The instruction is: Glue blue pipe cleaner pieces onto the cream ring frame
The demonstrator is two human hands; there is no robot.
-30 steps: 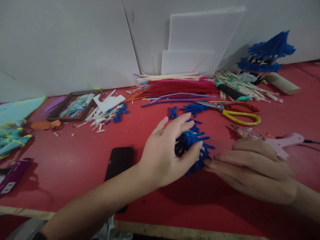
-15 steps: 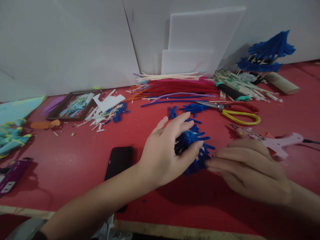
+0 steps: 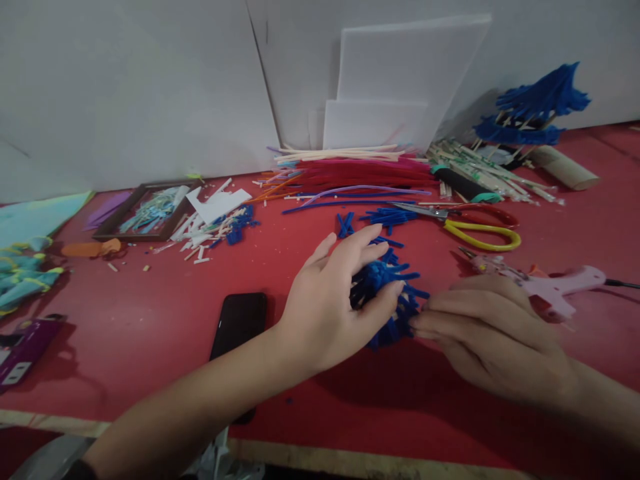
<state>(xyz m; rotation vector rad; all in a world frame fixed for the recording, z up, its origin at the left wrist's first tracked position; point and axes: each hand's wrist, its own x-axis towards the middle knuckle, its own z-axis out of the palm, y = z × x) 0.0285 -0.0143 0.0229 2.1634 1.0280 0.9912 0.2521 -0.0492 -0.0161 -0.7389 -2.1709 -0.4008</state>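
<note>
A round, fringed piece of blue pipe cleaners (image 3: 377, 277) sits low over the table, its short ends sticking out to the right. My left hand (image 3: 333, 303) curves around its left side, with the thumb across the front and the fingers over the far side. At its lower right edge, my right hand (image 3: 495, 337) has its fingertips pinched together on the blue ends; the exact strand is hidden by the fingers. Cut blue pipe cleaner pieces (image 3: 387, 216) lie just beyond the left hand.
Scissors (image 3: 480, 233) and a pink glue gun (image 3: 565, 287) lie beyond my right hand. A black phone (image 3: 240, 323) is partly under my left forearm. Long pipe cleaners (image 3: 360, 173) line the wall. A blue-roofed model (image 3: 540, 100) stands back right; a brown frame (image 3: 135, 235) lies left.
Almost nothing differs. My right hand has shifted very slightly, its fingertips still at the edge of the blue piece; my left hand keeps its hold.
</note>
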